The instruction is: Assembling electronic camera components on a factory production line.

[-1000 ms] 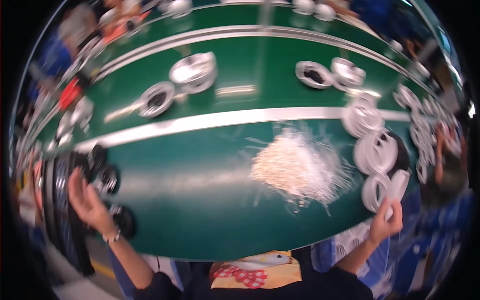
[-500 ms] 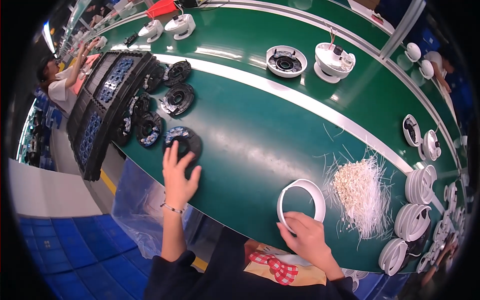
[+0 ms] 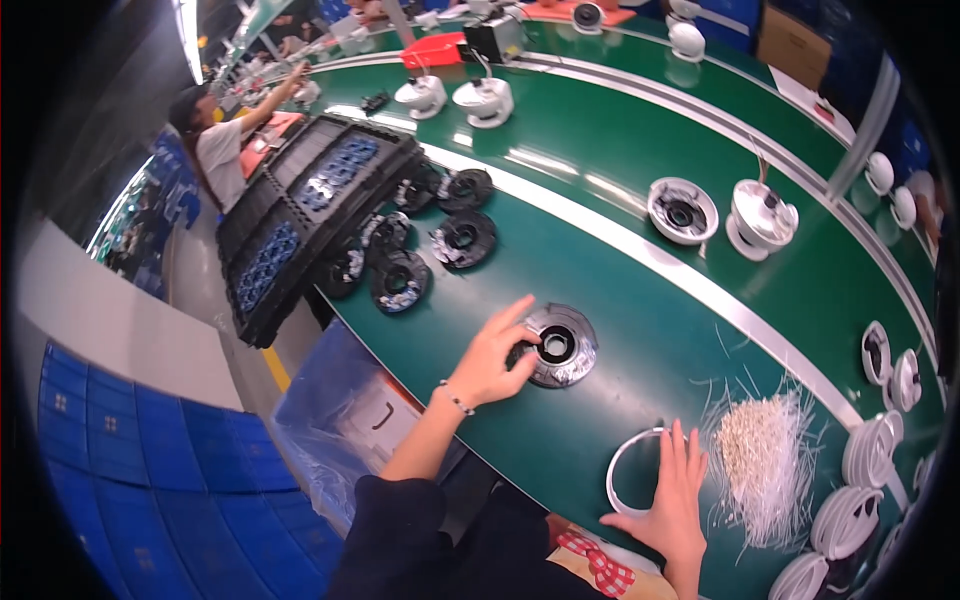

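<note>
A round black disc with a hole in its middle and a shiny silvery band lies on the green table. My left hand is at its left edge, index finger stretched out, the other fingertips and thumb spread apart near the hole. Farther right, a white plastic ring rests near the table's front edge. My right hand spreads flat over the ring's right side, thumb out and fingers straight; it hides part of the ring. A pile of thin white strands with pale ends lies just right of it.
Several black discs lie beside black trays of blue parts at left. Stacked white rings stand at right. Behind a white strip are a white bowl and a white housing. A person works far left.
The view has shifted, so the scene sits farther right and lower. My left hand and the black disc have come closer to the white ring. My right hand's fingers have straightened.
</note>
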The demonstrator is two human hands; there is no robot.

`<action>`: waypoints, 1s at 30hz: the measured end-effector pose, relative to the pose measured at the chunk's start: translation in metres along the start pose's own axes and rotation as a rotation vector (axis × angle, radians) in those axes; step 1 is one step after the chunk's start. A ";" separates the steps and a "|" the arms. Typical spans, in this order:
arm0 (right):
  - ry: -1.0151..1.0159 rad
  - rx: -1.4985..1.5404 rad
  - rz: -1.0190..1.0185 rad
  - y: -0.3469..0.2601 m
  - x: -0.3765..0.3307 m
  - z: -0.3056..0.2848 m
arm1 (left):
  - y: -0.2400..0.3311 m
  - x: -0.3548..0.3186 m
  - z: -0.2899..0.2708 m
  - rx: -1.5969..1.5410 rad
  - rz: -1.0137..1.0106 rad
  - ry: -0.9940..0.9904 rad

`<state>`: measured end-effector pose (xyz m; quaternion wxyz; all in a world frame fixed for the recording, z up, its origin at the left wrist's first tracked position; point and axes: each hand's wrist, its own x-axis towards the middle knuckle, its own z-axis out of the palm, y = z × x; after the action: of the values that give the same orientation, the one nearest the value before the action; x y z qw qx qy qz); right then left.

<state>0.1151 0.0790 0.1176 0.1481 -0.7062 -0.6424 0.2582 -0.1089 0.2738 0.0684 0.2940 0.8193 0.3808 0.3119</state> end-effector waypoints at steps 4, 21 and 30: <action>-0.046 -0.111 -0.047 -0.003 -0.003 0.007 | -0.012 -0.001 0.012 0.052 -0.024 -0.002; 0.732 1.053 -0.080 0.031 0.028 0.010 | 0.064 0.027 0.117 -1.072 -0.337 0.003; 0.769 0.360 0.004 0.040 0.032 0.008 | 0.077 0.018 0.139 -1.877 -0.839 -0.575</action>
<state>0.1453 0.1043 0.0833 0.4976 -0.7152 -0.4834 0.0843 0.0363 0.2130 0.0404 0.9700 0.1114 0.1561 0.1491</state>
